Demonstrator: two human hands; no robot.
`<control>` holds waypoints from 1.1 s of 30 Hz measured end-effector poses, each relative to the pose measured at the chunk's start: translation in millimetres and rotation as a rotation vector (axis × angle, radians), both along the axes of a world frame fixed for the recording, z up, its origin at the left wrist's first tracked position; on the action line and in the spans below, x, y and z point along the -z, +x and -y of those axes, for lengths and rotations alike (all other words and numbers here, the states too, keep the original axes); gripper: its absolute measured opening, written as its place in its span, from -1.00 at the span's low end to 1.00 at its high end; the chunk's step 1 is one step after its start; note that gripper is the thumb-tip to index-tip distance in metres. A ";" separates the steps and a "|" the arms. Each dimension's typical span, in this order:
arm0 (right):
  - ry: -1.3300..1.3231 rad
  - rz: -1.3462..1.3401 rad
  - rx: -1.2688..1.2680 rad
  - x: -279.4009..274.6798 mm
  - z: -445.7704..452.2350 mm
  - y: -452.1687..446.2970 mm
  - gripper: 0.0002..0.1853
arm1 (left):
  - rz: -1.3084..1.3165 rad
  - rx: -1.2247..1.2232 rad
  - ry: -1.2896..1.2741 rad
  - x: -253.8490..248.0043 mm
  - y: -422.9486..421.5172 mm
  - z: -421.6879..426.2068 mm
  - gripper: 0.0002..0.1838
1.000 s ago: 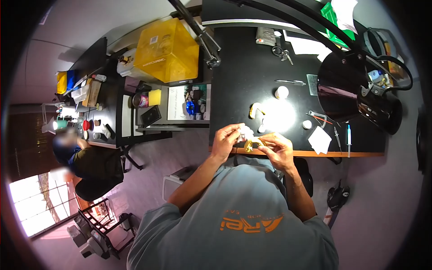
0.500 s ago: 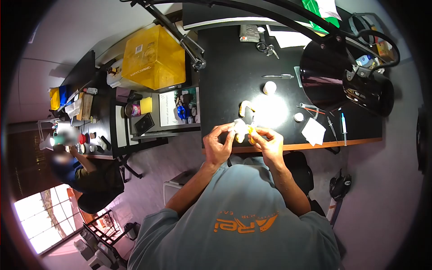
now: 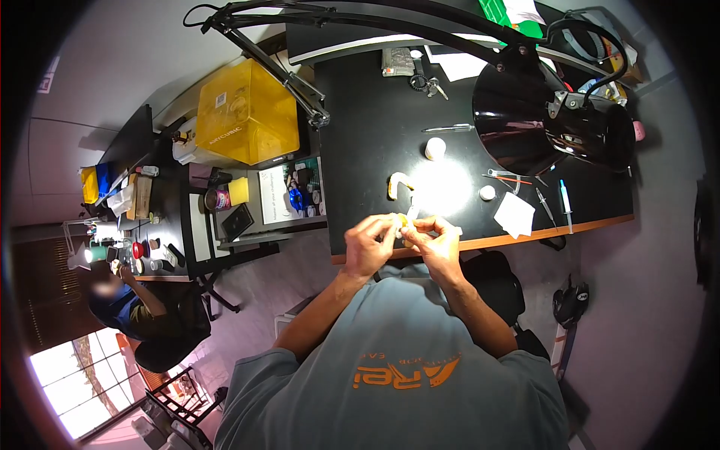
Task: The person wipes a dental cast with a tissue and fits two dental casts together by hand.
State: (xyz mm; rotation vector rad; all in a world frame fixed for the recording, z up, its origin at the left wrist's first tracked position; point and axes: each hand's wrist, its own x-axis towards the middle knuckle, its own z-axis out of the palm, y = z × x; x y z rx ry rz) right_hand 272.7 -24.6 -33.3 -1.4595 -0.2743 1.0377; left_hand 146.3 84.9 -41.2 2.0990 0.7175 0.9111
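Observation:
My left hand (image 3: 366, 244) and my right hand (image 3: 439, 244) meet just over the desk's front edge, fingertips pinched together. Between them is a small white and yellow piece (image 3: 406, 221), mostly covered by the fingers, so its kind cannot be made out. Both hands grip it. Just beyond lies a curved, cream and orange-brown arch (image 3: 400, 184) that resembles a dental model. A white round container (image 3: 435, 148) stands farther back, and a smaller white round piece (image 3: 487, 193) is off to the right. Bright lamp light falls on the desk between them.
A black desk lamp (image 3: 517, 120) hangs low over the right side. Near it lie a white paper square (image 3: 515, 214), a blue-tipped syringe (image 3: 565, 206) and a pen (image 3: 448, 128). A yellow box (image 3: 247, 112) stands left. Another person (image 3: 135, 304) sits at the far-left desk.
My hands have come closer together and turned inward, covering more of the white and yellow piece. The head view has shifted slightly, moving the desk items left in the picture.

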 end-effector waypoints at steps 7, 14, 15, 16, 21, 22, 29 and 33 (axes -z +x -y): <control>0.061 -0.196 0.038 17.7 4.7 5.8 -0.79 | 0.422 -0.222 -0.694 20.9 -17.2 -37.5 -0.91; 0.100 -0.264 0.003 21.0 3.9 8.7 -0.78 | -0.016 -0.104 -0.849 25.3 -22.9 -23.9 -0.80; 0.105 -0.263 -0.001 20.7 2.9 9.2 -0.77 | -0.024 -0.088 -0.860 27.9 -20.3 -20.6 -0.76; 0.085 -0.259 0.001 19.3 2.1 9.2 -0.77 | -0.072 -0.060 -0.922 26.8 -20.6 -19.9 -0.73; -0.002 -0.141 -0.030 8.6 -2.1 12.0 -0.81 | 0.019 0.117 -1.129 12.0 -7.8 -15.9 -0.71; -0.016 -0.095 -0.050 8.1 -2.6 11.8 -0.82 | -0.040 0.167 -1.047 11.1 -7.3 -15.5 -0.71; 0.090 0.029 0.014 15.1 6.2 3.7 -0.75 | 0.171 0.119 -1.145 13.0 -7.3 -10.0 -0.74; 0.182 0.405 -0.102 12.7 0.6 -8.0 -0.65 | 0.346 0.197 -1.269 6.5 -7.1 -7.6 -0.70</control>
